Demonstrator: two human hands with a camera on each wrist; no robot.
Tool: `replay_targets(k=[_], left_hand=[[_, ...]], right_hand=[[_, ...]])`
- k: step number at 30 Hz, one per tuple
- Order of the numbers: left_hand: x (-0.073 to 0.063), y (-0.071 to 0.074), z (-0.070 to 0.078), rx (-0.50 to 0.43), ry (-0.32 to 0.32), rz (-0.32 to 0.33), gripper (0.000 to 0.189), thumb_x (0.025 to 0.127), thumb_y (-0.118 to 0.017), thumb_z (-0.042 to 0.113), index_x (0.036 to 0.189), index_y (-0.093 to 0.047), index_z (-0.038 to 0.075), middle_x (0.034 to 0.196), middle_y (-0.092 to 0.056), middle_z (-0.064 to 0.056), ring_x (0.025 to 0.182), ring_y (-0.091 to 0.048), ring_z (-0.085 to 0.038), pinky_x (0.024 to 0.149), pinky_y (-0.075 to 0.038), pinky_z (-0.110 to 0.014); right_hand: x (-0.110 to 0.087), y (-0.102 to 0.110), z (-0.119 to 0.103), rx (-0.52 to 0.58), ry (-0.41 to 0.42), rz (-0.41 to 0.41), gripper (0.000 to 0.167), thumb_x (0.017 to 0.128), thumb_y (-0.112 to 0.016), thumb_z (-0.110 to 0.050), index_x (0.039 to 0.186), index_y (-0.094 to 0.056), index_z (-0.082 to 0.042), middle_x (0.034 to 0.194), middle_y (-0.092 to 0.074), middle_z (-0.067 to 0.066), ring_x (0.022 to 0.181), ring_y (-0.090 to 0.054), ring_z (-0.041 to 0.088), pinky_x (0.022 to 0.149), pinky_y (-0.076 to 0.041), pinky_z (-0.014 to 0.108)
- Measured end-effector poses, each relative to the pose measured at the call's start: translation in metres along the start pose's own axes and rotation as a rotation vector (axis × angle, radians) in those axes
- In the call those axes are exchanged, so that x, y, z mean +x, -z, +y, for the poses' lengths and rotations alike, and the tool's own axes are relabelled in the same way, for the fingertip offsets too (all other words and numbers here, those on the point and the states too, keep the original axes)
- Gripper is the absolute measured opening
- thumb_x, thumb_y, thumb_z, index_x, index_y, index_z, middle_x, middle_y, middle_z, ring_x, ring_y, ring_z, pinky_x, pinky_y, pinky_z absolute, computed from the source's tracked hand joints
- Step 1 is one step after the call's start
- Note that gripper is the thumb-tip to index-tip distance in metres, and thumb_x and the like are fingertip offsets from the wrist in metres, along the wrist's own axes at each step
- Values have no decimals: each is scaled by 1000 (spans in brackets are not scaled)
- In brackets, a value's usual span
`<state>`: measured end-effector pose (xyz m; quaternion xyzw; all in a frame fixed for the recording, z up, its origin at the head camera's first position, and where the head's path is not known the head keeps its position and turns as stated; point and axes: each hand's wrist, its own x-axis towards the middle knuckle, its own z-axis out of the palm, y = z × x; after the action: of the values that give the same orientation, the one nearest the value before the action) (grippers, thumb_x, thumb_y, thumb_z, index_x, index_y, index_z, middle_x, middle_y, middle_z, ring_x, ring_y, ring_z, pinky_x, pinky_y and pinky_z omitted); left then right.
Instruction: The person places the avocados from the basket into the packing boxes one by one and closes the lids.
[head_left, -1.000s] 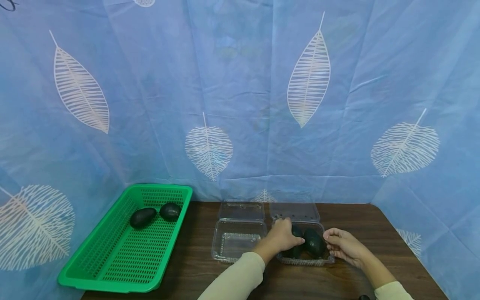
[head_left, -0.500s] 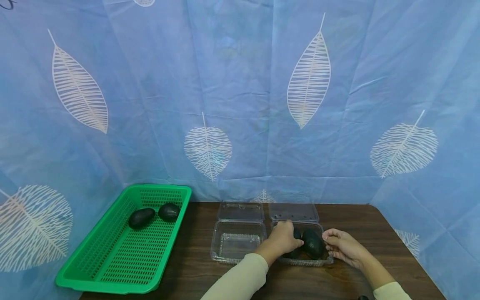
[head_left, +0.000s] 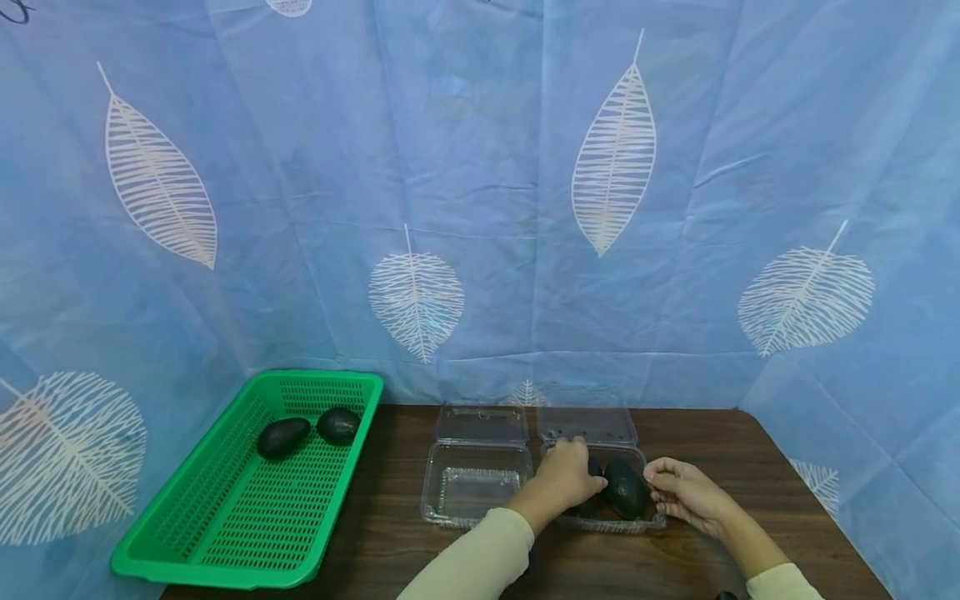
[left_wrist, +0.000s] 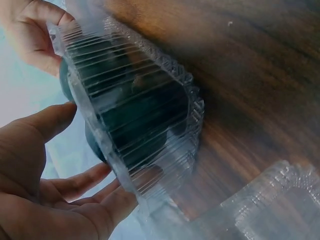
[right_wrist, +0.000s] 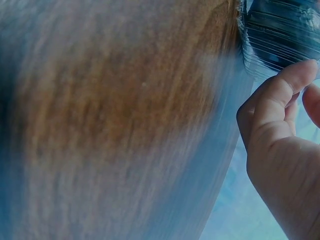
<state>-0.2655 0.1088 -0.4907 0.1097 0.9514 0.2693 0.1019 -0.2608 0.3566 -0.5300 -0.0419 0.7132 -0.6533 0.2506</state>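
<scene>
My left hand (head_left: 558, 479) reaches over the left side of an open clear plastic clamshell box (head_left: 611, 525). Thumb and fingers curve around a dark avocado (head_left: 588, 502), partly covered by the hand. A second avocado (head_left: 624, 492) lies beside it to the right. Through the ribbed box wall (left_wrist: 150, 80), the left wrist view shows both dark fruits, with the thumb and fingertips of the left hand against the nearer one. At the box's right edge, my right hand (head_left: 686, 492) pinches the rim between thumb and fingers.
Left of the filled box stands another open clamshell box (head_left: 480, 483) with nothing inside. A green plastic basket (head_left: 315, 533) at the left holds two avocados (head_left: 283, 437). The wooden table (head_left: 712, 433) meets a blue leaf-print curtain (head_left: 480, 167) behind. A small black object (head_left: 726, 595) shows at the bottom edge.
The left hand has shifted very slightly, and the right-hand avocado sits a little differently in the box. The right hand stays at the rim.
</scene>
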Motion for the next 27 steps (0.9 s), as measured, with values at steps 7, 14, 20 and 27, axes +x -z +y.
replay_targets(k=[7, 14, 20, 27], left_hand=[[0, 16, -5, -57, -95, 69, 62, 91, -80, 41, 139, -60, 6, 130, -65, -12, 116, -67, -28, 83, -61, -39], [5, 38, -13, -155, -142, 122, 49, 94, -78, 38, 127, -65, 5, 115, -66, -10, 98, -69, -24, 72, -59, -34], [14, 53, -23, -287, -128, 162, 53, 96, -75, 38, 135, -61, 5, 120, -67, -13, 89, -68, -20, 71, -57, -36], [31, 67, -38, -381, -107, 191, 53, 98, -73, 34, 139, -56, 3, 101, -66, -10, 68, -60, -15, 62, -51, -34]], right_hand=[[1, 0, 1, -16, -3, 5, 15, 111, -49, -20, 113, -54, -7, 99, -56, 0, 86, -59, 10, 74, -57, 25], [0, -2, -1, -17, -5, 18, 18, 110, -50, -21, 115, -53, -4, 99, -56, 1, 85, -59, 11, 73, -57, 25], [-1, -4, -3, -12, -2, 19, 19, 110, -50, -21, 116, -53, -3, 98, -56, 2, 85, -58, 11, 72, -57, 24], [-2, -3, -1, -9, -5, 15, 16, 111, -50, -20, 113, -53, -5, 98, -55, 2, 85, -58, 11, 73, -57, 24]])
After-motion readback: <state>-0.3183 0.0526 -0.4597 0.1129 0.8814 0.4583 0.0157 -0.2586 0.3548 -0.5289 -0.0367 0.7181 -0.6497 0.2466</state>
